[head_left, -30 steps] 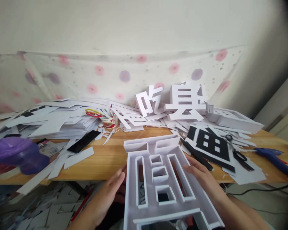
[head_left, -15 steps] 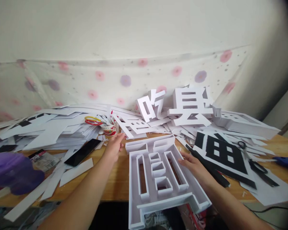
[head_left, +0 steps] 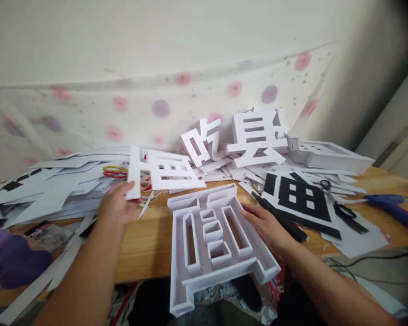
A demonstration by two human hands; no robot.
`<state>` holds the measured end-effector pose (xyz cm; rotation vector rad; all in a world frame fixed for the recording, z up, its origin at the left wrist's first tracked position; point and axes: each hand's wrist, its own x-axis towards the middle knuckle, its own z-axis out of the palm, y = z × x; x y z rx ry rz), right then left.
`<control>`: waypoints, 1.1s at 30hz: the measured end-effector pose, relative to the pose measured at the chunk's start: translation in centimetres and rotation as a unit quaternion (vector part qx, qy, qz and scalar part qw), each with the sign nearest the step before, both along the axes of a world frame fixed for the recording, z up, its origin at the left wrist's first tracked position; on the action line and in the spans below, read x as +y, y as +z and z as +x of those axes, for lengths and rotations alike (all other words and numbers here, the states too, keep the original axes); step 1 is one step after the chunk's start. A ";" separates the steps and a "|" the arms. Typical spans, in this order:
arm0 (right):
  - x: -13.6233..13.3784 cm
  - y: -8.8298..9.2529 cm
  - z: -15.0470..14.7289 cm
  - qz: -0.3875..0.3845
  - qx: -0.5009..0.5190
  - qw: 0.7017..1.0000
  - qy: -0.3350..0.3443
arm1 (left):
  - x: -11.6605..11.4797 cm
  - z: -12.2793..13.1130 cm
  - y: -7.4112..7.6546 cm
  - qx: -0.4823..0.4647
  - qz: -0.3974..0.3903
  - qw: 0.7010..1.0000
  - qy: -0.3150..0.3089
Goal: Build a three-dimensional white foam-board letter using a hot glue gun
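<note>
My left hand is closed on the near left end of a flat white cut-out character panel, lifted and tilted above the table. My right hand grips the right wall of a hollow white foam-board character. This piece has raised walls around its outline and around its inner openings, and its open side faces up. Its near end sticks out past the table's front edge. The thumb of my right hand is partly hidden.
Finished white characters stand at the back on white offcuts. To the right lie black stencil sheets, scissors and a blue glue gun. Stacked white sheets and a purple bag occupy the left of the wooden table.
My left hand has taken hold of the flat panel and brought it left and up off the table. My right hand stays on the hollow character. The view has swung to the right.
</note>
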<state>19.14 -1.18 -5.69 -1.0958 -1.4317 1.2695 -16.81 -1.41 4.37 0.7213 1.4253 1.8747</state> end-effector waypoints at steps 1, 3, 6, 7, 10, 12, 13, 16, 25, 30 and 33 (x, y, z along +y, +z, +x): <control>0.0 0.0 0.1 0.003 0.009 1.000 -0.015 | -1.0 -0.8 0.6 -0.002 0.013 1.000 0.003; -0.1 0.2 0.5 0.001 0.025 0.999 -0.042 | -2.7 -2.1 1.6 0.001 0.026 1.000 -0.009; -0.5 1.2 1.2 -0.001 0.078 0.994 -0.076 | -4.2 -3.5 1.8 0.032 0.016 0.997 -0.070; -0.6 1.6 1.5 -0.004 0.111 0.991 -0.078 | -4.4 -3.8 1.5 0.054 0.003 0.993 -0.107; -1.3 2.6 2.2 -0.029 0.213 0.975 -0.060 | -3.9 -3.9 -0.5 0.115 -0.058 0.967 -0.220; -1.7 2.8 2.3 -0.061 0.233 0.969 -0.046 | -2.8 -3.5 -2.2 0.134 -0.098 0.948 -0.271; -1.8 2.7 2.4 -0.080 0.229 0.969 -0.046 | -2.1 -3.2 -3.1 0.147 -0.117 0.938 -0.291; -2.2 2.0 2.4 -0.112 0.165 0.978 -0.067 | 0.3 -2.4 -5.0 0.195 -0.155 0.913 -0.325; -4.5 1.5 3.8 -0.071 -0.092 0.993 0.033 | 5.0 0.0 -5.1 0.354 -0.104 0.874 -0.316; -6.1 1.8 4.8 -0.100 -0.128 0.983 0.081 | 5.1 0.4 -5.9 0.412 -0.092 0.854 -0.304; -6.6 1.5 5.3 -0.080 -0.141 0.984 0.081 | 5.2 0.3 -7.0 0.431 -0.086 0.854 -0.278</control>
